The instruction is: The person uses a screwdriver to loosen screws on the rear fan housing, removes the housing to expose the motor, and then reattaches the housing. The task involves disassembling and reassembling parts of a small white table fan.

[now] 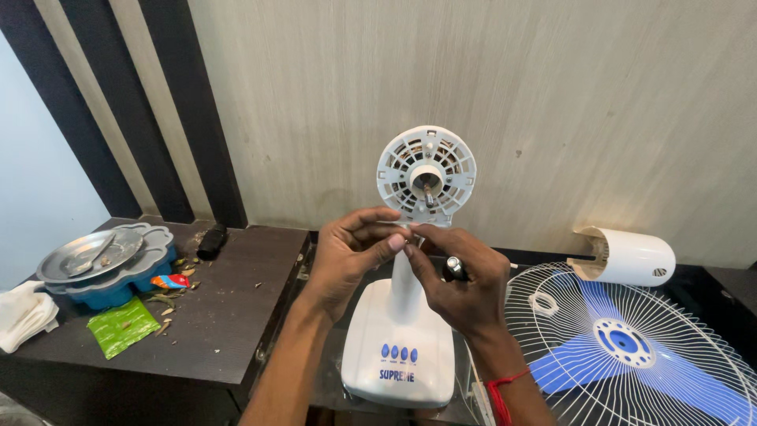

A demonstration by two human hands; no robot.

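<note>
Left hand: my left hand (347, 252) pinches the fan stand (406, 315) neck, just under the motor housing (426, 175).
Right hand: my right hand (461, 284) grips a screwdriver (455, 267), fingertips on the neck.
Fan stand: upright on the desk (213, 331), between both hands.
Beside: fan grille (631, 347) with blue blades, right.

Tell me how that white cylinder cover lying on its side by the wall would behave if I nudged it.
The white cylinder cover would probably roll, since it rests on its rounded side. It looks like hollow thin plastic, so likely light and easy to shift. Rolling forward, it may bump the fan grille lying just in front of it.
</note>
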